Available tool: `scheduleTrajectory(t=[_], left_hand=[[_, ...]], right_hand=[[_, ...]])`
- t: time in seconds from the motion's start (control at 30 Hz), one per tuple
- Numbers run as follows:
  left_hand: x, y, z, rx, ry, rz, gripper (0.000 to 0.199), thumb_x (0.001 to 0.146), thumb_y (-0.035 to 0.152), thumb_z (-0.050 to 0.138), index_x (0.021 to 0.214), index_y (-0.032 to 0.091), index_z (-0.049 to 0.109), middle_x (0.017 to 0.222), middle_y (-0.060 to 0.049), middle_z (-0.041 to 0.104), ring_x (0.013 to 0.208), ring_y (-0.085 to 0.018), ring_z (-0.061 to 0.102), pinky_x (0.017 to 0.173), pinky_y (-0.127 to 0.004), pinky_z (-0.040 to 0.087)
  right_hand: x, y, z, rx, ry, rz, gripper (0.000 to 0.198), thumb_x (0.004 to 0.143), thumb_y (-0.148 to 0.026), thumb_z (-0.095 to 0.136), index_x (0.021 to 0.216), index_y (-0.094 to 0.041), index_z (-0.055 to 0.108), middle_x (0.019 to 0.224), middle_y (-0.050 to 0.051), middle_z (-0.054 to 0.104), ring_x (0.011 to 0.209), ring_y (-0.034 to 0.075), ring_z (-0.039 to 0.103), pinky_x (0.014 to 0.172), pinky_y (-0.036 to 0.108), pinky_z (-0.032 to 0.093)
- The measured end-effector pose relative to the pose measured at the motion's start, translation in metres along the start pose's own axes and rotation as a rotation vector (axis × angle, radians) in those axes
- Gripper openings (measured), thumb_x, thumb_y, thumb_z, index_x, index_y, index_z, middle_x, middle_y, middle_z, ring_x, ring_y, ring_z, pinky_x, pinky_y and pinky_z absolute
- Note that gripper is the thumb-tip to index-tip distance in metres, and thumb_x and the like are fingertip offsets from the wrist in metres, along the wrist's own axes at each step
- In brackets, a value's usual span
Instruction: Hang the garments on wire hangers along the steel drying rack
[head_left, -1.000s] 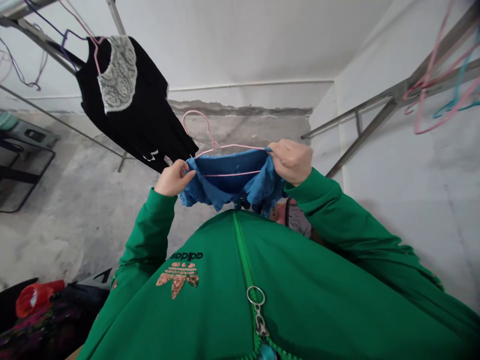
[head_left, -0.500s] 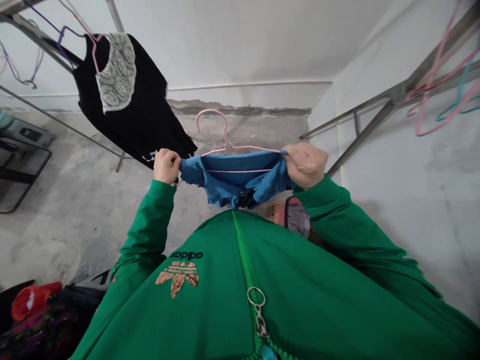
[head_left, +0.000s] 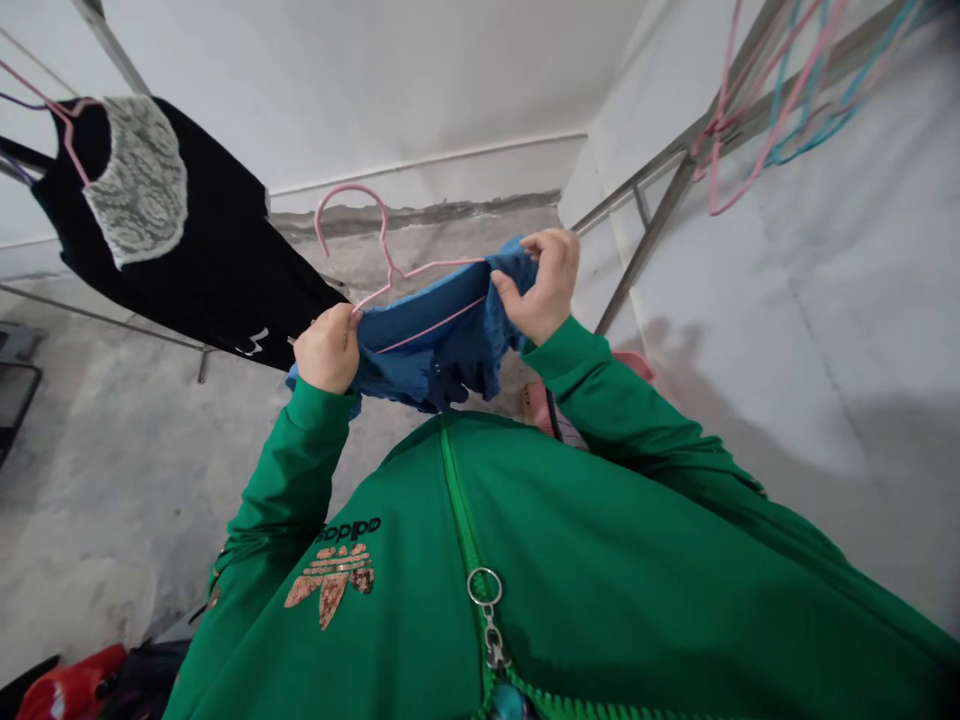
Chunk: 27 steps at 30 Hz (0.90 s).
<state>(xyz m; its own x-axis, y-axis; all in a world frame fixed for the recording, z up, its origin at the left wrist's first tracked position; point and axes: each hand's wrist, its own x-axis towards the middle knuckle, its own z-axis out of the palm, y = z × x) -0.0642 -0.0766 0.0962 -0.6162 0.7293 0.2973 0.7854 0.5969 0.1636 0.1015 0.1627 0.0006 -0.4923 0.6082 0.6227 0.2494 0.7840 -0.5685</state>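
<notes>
A blue top (head_left: 397, 372) with frilly edges hangs on a pink hanger (head_left: 388, 235) in front of my chest. The hanger's hook points up and its lower bar crosses the top's open neck. My left hand (head_left: 330, 347) is closed around the top's left shoulder, by the hanger's arm. At the raised right shoulder, my right hand (head_left: 546, 285) has the fabric between its thumb and fingers. The top slants upward to the right, and its lower part is hidden behind my green jacket (head_left: 637, 560).
A black garment (head_left: 217, 240) with a lace collar hangs on the left. Pink and turquoise hangers (head_left: 806, 140) hang on a metal rack (head_left: 660, 205) at the right. A pink item (head_left: 536, 405) lies below my right arm. Red fabric (head_left: 71, 685) lies at the lower left.
The top and hanger have tilted, right end up. My left hand has moved inward to the hanger's shoulder, and my right hand has loosened its fist and shifted its grip. The view has turned right.
</notes>
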Motion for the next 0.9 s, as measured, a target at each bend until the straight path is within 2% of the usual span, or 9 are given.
scheduleTrajectory(t=[0.07,0.13,0.27,0.43,0.53,0.63,0.8,0.83,0.9], left_hand=[[-0.001,0.01,-0.005,0.013,0.025,-0.025,0.024,0.094,0.03,0.041,0.091,0.019,0.062,0.088,-0.008,0.066,0.083,-0.02,0.061,0.064,-0.026,0.038],[-0.003,0.018,-0.008,0.026,0.044,-0.023,0.023,0.094,0.03,0.041,0.089,0.019,0.061,0.087,-0.007,0.065,0.082,-0.02,0.06,0.062,-0.027,0.036],[-0.004,0.021,-0.007,0.086,0.066,-0.036,0.024,0.094,0.032,0.04,0.084,0.02,0.058,0.081,-0.007,0.06,0.075,-0.021,0.057,0.059,-0.029,0.032],[-0.001,0.003,0.001,0.18,0.06,-0.066,0.023,0.091,0.021,0.035,0.081,0.019,0.056,0.076,-0.008,0.051,0.075,-0.023,0.056,0.062,-0.032,0.033],[0.002,-0.008,0.004,0.185,0.045,-0.095,0.022,0.089,0.018,0.034,0.083,0.017,0.055,0.077,-0.008,0.049,0.078,-0.024,0.056,0.065,-0.033,0.035],[0.005,-0.013,0.004,0.181,0.066,-0.161,0.023,0.09,0.017,0.033,0.084,0.017,0.055,0.077,-0.009,0.048,0.081,-0.026,0.055,0.067,-0.035,0.035],[0.009,-0.015,-0.004,0.093,0.135,-0.263,0.022,0.09,0.022,0.035,0.08,0.018,0.054,0.074,-0.007,0.045,0.081,-0.025,0.054,0.066,-0.034,0.035],[0.009,-0.016,-0.006,0.088,0.139,-0.28,0.022,0.091,0.024,0.036,0.081,0.018,0.055,0.074,-0.007,0.045,0.08,-0.025,0.054,0.065,-0.033,0.035],[0.009,-0.02,-0.009,0.107,0.135,-0.294,0.024,0.092,0.027,0.036,0.083,0.018,0.057,0.075,-0.007,0.047,0.078,-0.025,0.054,0.064,-0.033,0.035]], right_hand=[[-0.011,-0.002,0.017,0.02,0.035,0.095,0.056,0.08,-0.051,0.062,0.12,-0.018,0.043,0.113,0.013,0.049,0.104,0.027,0.052,0.089,0.049,0.048],[-0.019,-0.003,0.034,0.015,0.033,0.19,0.055,0.078,-0.047,0.064,0.118,-0.017,0.042,0.108,0.013,0.052,0.096,0.025,0.055,0.085,0.046,0.05],[-0.017,0.002,0.049,0.01,-0.064,0.273,0.023,0.085,-0.025,0.049,0.107,-0.018,0.05,0.098,0.011,0.061,0.09,0.023,0.06,0.083,0.04,0.05],[0.005,0.011,0.033,0.023,-0.088,0.229,0.018,0.084,-0.018,0.042,0.097,-0.02,0.055,0.08,0.006,0.063,0.075,0.02,0.059,0.073,0.035,0.049],[0.012,0.002,0.024,0.013,-0.139,0.196,0.018,0.081,-0.017,0.045,0.095,-0.02,0.056,0.075,0.004,0.062,0.069,0.019,0.057,0.069,0.033,0.046],[0.01,-0.017,0.015,-0.035,-0.272,0.169,0.017,0.077,-0.017,0.05,0.093,-0.018,0.057,0.07,0.003,0.061,0.067,0.017,0.055,0.068,0.031,0.042],[0.001,-0.031,-0.001,0.06,-0.625,0.014,0.017,0.078,-0.031,0.059,0.089,-0.018,0.061,0.06,-0.001,0.057,0.06,0.014,0.053,0.06,0.027,0.037],[0.001,-0.028,-0.002,0.08,-0.638,0.015,0.018,0.079,-0.033,0.06,0.088,-0.018,0.062,0.06,-0.001,0.058,0.06,0.014,0.053,0.06,0.027,0.037],[0.003,-0.018,-0.003,0.091,-0.542,0.064,0.018,0.081,-0.033,0.058,0.089,-0.018,0.062,0.062,0.0,0.059,0.061,0.014,0.054,0.062,0.027,0.04]])
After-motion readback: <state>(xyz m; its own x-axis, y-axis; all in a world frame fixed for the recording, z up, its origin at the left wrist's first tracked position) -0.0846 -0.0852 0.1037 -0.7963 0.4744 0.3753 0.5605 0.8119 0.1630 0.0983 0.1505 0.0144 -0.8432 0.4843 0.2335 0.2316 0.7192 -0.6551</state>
